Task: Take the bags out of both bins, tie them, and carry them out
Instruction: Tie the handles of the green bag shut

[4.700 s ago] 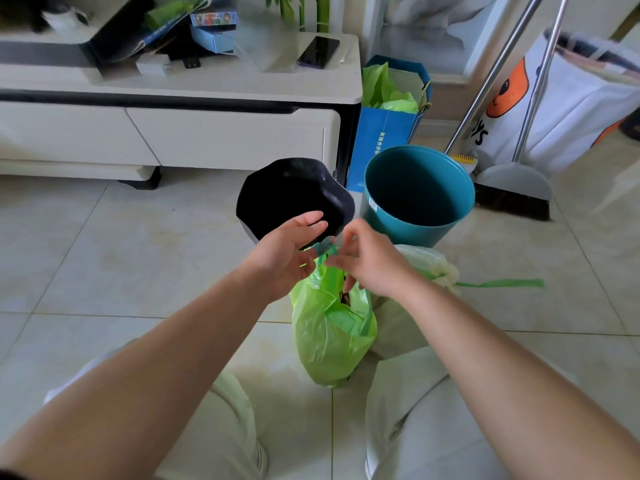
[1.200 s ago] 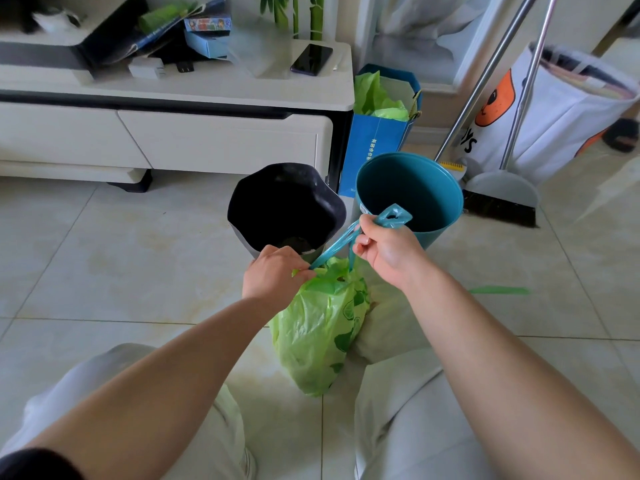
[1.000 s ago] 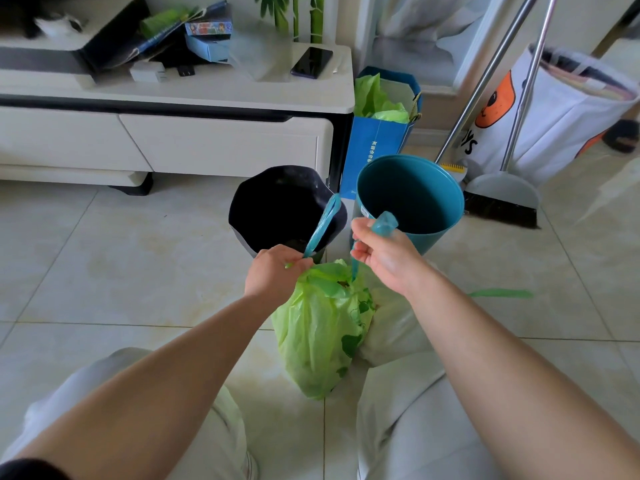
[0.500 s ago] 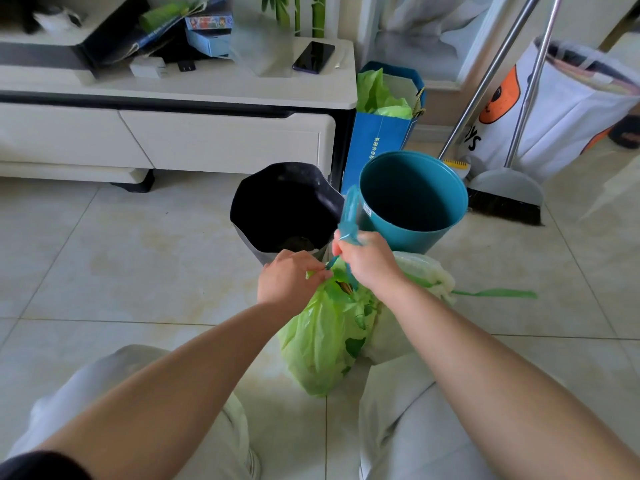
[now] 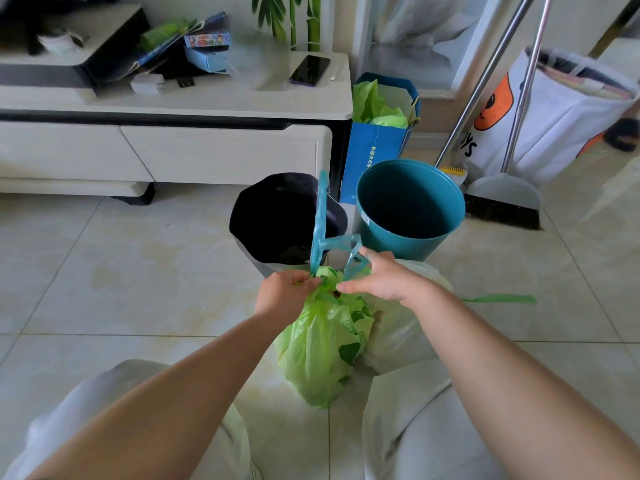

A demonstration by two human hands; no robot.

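A full green bag (image 5: 322,348) stands on the floor tiles between my knees. My left hand (image 5: 284,299) pinches its gathered neck. My right hand (image 5: 381,278) grips the bag's teal drawstring (image 5: 320,216), which loops up in front of the black bin (image 5: 277,220). The teal bin (image 5: 408,206) stands to the right of the black one. A second, pale bag (image 5: 408,327) lies behind my right forearm, its green drawstring (image 5: 498,299) trailing right across the floor.
A white TV cabinet (image 5: 225,150) with a phone (image 5: 309,70) and clutter runs along the back. A blue paper bag (image 5: 374,147) stands beside it. A broom and dustpan (image 5: 502,195) lean at the right, next to a white printed sack (image 5: 561,112).
My right hand has shifted a little right and down, and the teal drawstring now forms a crossed loop rising over the black bin. My left hand still holds the bag's neck.
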